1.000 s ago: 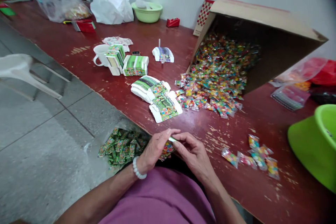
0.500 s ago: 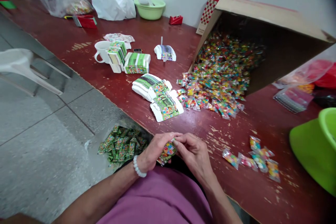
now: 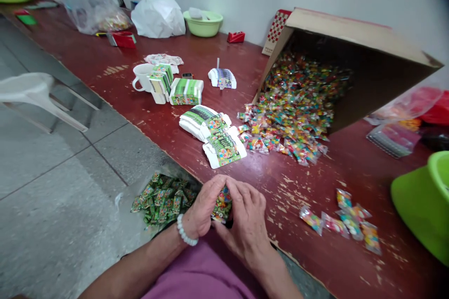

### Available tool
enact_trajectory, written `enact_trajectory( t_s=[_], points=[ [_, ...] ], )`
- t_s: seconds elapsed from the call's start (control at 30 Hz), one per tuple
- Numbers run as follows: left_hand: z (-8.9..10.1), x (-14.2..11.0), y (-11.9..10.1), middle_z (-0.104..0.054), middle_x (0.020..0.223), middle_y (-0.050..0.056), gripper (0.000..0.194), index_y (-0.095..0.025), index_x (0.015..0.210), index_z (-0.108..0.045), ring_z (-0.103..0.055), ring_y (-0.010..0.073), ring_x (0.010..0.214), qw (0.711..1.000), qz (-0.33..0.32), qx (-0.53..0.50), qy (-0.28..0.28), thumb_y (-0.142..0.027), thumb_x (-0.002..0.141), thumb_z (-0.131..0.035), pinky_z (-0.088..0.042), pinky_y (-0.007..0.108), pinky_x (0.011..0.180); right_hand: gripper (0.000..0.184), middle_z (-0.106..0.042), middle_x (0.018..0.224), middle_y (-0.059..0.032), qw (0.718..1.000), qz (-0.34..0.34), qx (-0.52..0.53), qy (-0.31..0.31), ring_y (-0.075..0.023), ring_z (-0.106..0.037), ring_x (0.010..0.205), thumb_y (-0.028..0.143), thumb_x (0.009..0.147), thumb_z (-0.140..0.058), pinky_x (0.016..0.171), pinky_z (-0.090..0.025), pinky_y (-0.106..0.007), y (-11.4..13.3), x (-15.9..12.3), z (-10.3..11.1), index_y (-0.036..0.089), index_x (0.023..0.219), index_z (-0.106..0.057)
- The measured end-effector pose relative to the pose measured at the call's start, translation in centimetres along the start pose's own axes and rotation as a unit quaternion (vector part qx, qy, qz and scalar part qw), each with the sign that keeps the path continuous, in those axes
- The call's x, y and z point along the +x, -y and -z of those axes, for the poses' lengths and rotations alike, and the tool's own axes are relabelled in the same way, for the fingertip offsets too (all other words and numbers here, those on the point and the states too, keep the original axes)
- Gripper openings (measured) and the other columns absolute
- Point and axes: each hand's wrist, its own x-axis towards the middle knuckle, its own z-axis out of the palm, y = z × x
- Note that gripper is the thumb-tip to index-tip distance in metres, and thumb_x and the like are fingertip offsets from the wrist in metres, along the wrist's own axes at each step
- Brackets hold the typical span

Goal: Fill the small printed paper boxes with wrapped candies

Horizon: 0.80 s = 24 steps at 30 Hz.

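Between my two hands, at the table's front edge, is a small green printed candy box. My left hand, with a pale bead bracelet at the wrist, wraps its left side. My right hand closes round the right side, fingertips meeting the left ones over the top. Most of the box's edges are hidden by the fingers. Flat green carton blanks lie fanned on the table just beyond. Lower left, a plastic bag holds many filled green boxes.
A tipped cardboard box spills wrapped candies onto the red table. Several candy packets lie at right beside a lime-green container. Banded carton stacks stand by a white mug. A white stool stands at left.
My right hand has shifted from pinching the box's top corner to cupping its right side. The view has tilted slightly, so the table scene sits a little lower.
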Motion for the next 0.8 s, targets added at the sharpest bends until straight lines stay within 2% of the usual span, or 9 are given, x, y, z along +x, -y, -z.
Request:
enact_trajectory(
  t_s=[0.2,0.27,0.33,0.37,0.43,0.5,0.53,0.67,0.8],
  points=[
    [1.7,-0.5,-1.0,-0.071,0.113,0.006,0.028,-0.018,0.103,-0.07,-0.059,0.0229,0.118,0.997,0.061,-0.042,0.02,-0.04,0.087,-0.066,-0.043,0.03,0.104,0.072,-0.061,0.123,-0.0148,0.997,0.024,0.073,0.006,-0.0329,-0.055,0.108,0.029,0.07,-0.07,0.092,-0.043,-0.049,0.5,1.2,-1.3,0.019,0.137,-0.044],
    [2.5,-0.9,-1.6,-0.071,0.11,0.006,0.029,-0.018,0.107,-0.067,-0.064,0.0209,0.107,0.996,0.075,-0.05,0.017,-0.038,0.086,-0.068,-0.05,0.028,0.094,0.074,-0.06,0.124,-0.0144,0.993,0.028,0.106,0.044,-0.032,-0.056,0.109,0.035,0.07,-0.074,0.093,-0.044,-0.047,0.6,1.7,-1.7,0.02,0.136,-0.044],
    [3.7,-1.4,-2.0,-0.071,0.1,0.004,0.034,-0.019,0.113,-0.062,-0.069,0.0172,0.085,0.995,0.087,-0.038,-0.011,-0.04,0.085,-0.068,-0.055,0.026,0.075,0.081,-0.056,0.13,-0.0145,0.988,0.035,0.133,0.075,-0.0315,-0.054,0.115,0.044,0.07,-0.078,0.096,-0.045,-0.046,0.0,2.5,-1.9,0.021,0.138,-0.042],
    [4.4,-1.5,-2.0,-0.07,0.094,0.003,0.038,-0.021,0.115,-0.059,-0.068,0.0154,0.073,0.995,0.092,-0.023,-0.031,-0.042,0.085,-0.068,-0.055,0.025,0.065,0.081,-0.054,0.132,-0.0145,0.987,0.029,0.138,0.072,-0.0309,-0.053,0.117,0.047,0.071,-0.078,0.097,-0.045,-0.045,-0.7,3.1,-2.0,0.022,0.139,-0.041],
    [6.2,-1.8,-1.8,-0.069,0.086,0.001,0.045,-0.023,0.119,-0.054,-0.064,0.0129,0.056,0.993,0.089,0.015,-0.074,-0.046,0.083,-0.069,-0.051,0.024,0.051,0.072,-0.054,0.132,-0.0149,0.992,-0.018,0.121,0.013,-0.0302,-0.052,0.119,0.049,0.078,-0.073,0.099,-0.045,-0.045,-2.7,4.5,-2.0,0.022,0.138,-0.043],
    [8.2,-1.9,-1.4,-0.067,0.082,-0.001,0.05,-0.023,0.117,-0.051,-0.063,0.0127,0.051,0.989,0.078,0.044,-0.115,-0.049,0.079,-0.072,-0.05,0.024,0.047,0.055,-0.059,0.12,-0.0151,0.991,-0.093,0.075,-0.065,-0.0289,-0.057,0.109,0.042,0.088,-0.064,0.093,-0.048,-0.046,-5.1,6.2,-2.2,0.019,0.135,-0.047],
    [9.1,-1.9,-1.1,-0.066,0.08,-0.002,0.051,-0.023,0.114,-0.051,-0.062,0.0126,0.051,0.987,0.07,0.059,-0.135,-0.05,0.077,-0.073,-0.049,0.024,0.047,0.054,-0.059,0.118,-0.0159,0.988,-0.119,0.039,-0.089,-0.0301,-0.057,0.107,0.043,0.087,-0.064,0.092,-0.048,-0.048,-6.2,7.0,-2.4,0.018,0.133,-0.05],
    [12.3,-1.7,-0.3,-0.059,0.073,-0.007,0.054,-0.023,0.106,-0.052,-0.06,0.012,0.05,0.968,0.056,0.136,-0.202,-0.051,0.069,-0.079,-0.044,0.021,0.045,0.062,-0.057,0.116,-0.0185,0.98,-0.174,-0.08,-0.063,-0.0336,-0.057,0.106,0.053,0.082,-0.068,0.086,-0.049,-0.048,-8.8,8.9,-3.4,0.014,0.129,-0.055],
    [14.9,-1.2,0.8,-0.051,0.068,-0.008,0.052,-0.024,0.105,-0.053,-0.057,0.0134,0.052,0.953,0.041,0.206,-0.218,-0.059,0.072,-0.073,-0.039,0.02,0.044,0.058,-0.06,0.111,-0.0156,0.97,-0.207,-0.105,-0.073,-0.0326,-0.057,0.104,0.057,0.076,-0.072,0.083,-0.047,-0.044,-8.9,9.1,-4.3,0.017,0.117,-0.061]
  ],
)
